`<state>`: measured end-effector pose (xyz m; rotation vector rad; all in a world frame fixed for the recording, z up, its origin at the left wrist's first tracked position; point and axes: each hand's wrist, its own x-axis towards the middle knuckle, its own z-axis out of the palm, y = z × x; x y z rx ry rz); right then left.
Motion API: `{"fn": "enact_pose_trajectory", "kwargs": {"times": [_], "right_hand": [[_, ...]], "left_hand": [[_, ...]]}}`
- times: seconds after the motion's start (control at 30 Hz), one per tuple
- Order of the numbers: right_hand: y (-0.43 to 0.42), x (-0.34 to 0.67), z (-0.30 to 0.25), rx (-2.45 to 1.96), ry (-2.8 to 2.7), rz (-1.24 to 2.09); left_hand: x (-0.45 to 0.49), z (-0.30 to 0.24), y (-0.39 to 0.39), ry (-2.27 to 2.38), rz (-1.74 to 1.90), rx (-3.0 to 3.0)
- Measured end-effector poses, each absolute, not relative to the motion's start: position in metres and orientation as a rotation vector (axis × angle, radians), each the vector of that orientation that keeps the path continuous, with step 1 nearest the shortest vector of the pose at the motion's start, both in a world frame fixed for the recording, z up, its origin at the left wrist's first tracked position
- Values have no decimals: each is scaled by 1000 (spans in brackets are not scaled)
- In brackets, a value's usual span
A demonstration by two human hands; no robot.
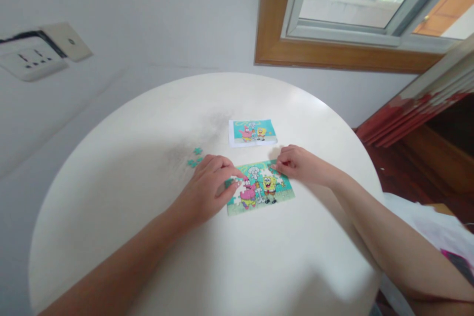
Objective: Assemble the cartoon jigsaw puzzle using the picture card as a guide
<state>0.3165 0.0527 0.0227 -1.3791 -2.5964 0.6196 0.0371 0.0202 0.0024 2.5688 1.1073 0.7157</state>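
Note:
A partly filled cartoon jigsaw puzzle [269, 197] lies on the white table, with white gaps at its left side and upper right. My left hand [207, 190] rests at the puzzle's left edge, thumb and index finger apart, their tips touching it beside the pink starfish figure. At the upper right edge, my right hand [296, 163] has its fingers curled in a pinch on a small teal puzzle piece [273, 167], partly hidden by the fingertips. Several loose teal puzzle pieces [192, 163] lie just beyond my left hand.
A printed reference picture [254, 132] lies flat behind the puzzle on the round white table [111, 207]. The table's far edge is close to a wall with a socket [35, 59] and a wood-framed window [344, 52]. White plastic [418, 227] is at the right.

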Motion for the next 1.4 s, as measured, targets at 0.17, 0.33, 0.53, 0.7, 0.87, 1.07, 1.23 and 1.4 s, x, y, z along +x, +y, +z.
{"fn": "enact_pose_trajectory", "kwargs": {"times": [0.17, 0.33, 0.53, 0.7, 0.87, 1.07, 1.23, 1.4], "right_hand": [[50, 314, 24, -1413, -2567, 625], [48, 310, 24, -1479, -2504, 637], [47, 307, 19, -1586, -2426, 700], [47, 307, 18, -1597, -2442, 693], [48, 307, 18, -1575, -2461, 696], [48, 308, 17, -1560, -2476, 647], [47, 307, 21, -1565, -2482, 619], [47, 313, 27, -1581, -2464, 636]], "left_hand": [[37, 3, 20, 1109, 718, 2572], [37, 3, 19, 1116, 711, 2556], [37, 4, 20, 1112, 706, 2554], [38, 4, 20, 1106, 710, 2556], [38, 3, 20, 1110, 702, 2565], [37, 2, 20, 1122, 684, 2563], [37, 3, 20, 1123, 692, 2559], [38, 4, 20, 1126, 690, 2544]]}}
